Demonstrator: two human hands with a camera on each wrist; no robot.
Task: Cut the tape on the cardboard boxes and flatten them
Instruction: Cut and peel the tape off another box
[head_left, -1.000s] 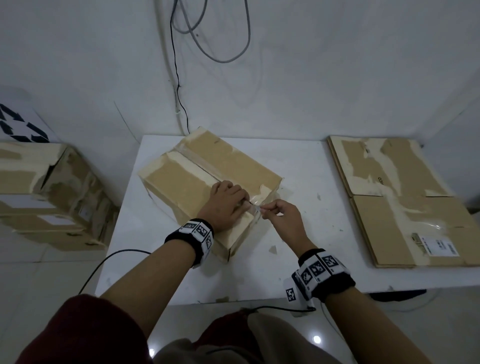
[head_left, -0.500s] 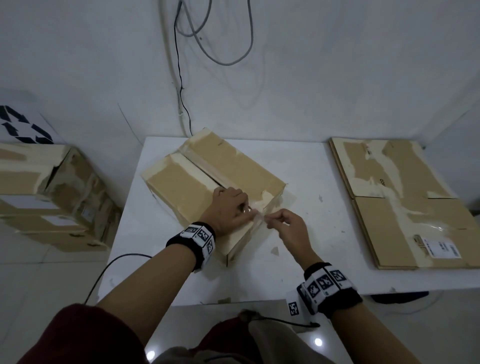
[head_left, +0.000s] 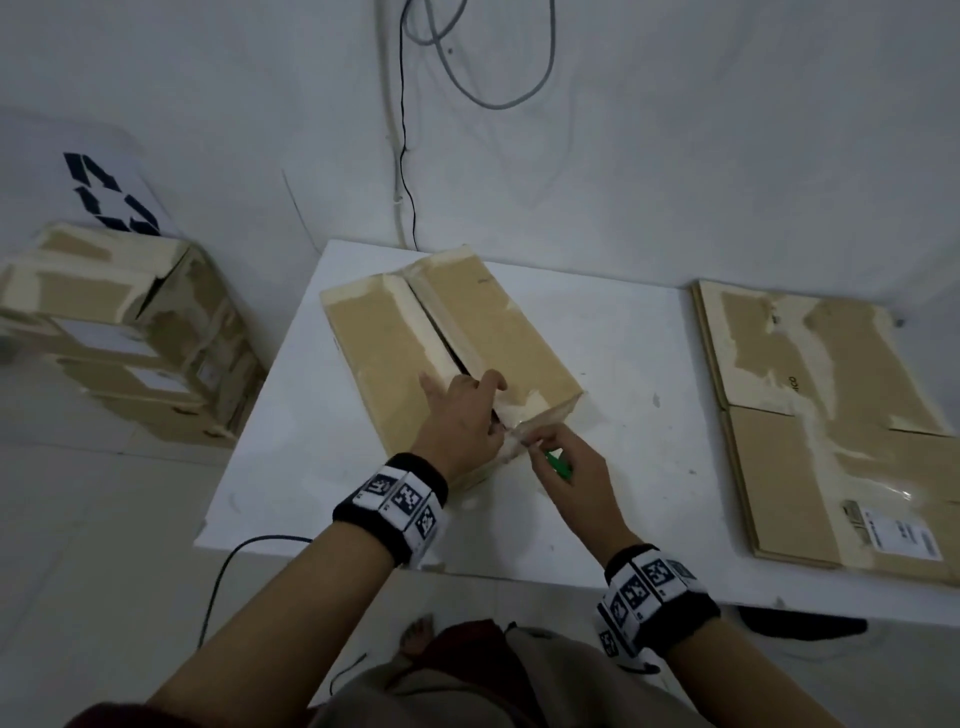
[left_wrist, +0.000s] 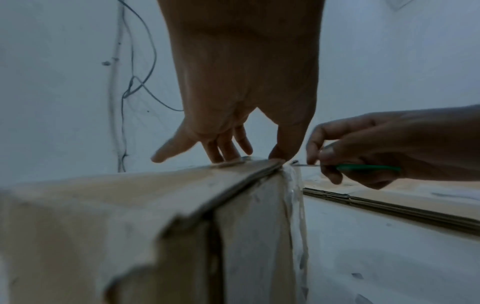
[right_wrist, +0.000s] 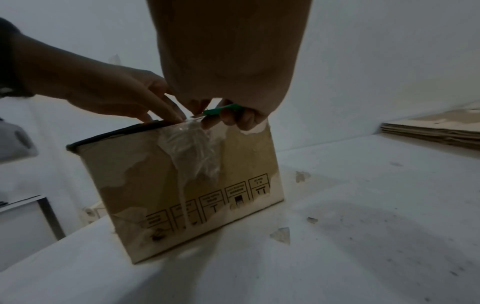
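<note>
Since one second ago the right hand (head_left: 569, 475) has drawn its green cutter (head_left: 558, 464) nearer the person, to the cardboard box's (head_left: 382, 364) near edge on the white table (head_left: 623, 493).

From the left wrist, the left hand (left_wrist: 233, 115) presses spread fingers on the top flap.

From the right wrist, the blade meets crumpled tape (right_wrist: 193, 148); I judge the next move is slicing this end strip.

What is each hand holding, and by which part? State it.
Right hand grips a green-handled cutter by its handle, blade at the box's taped edge. Left hand holds nothing; its fingers press the box top.
</note>
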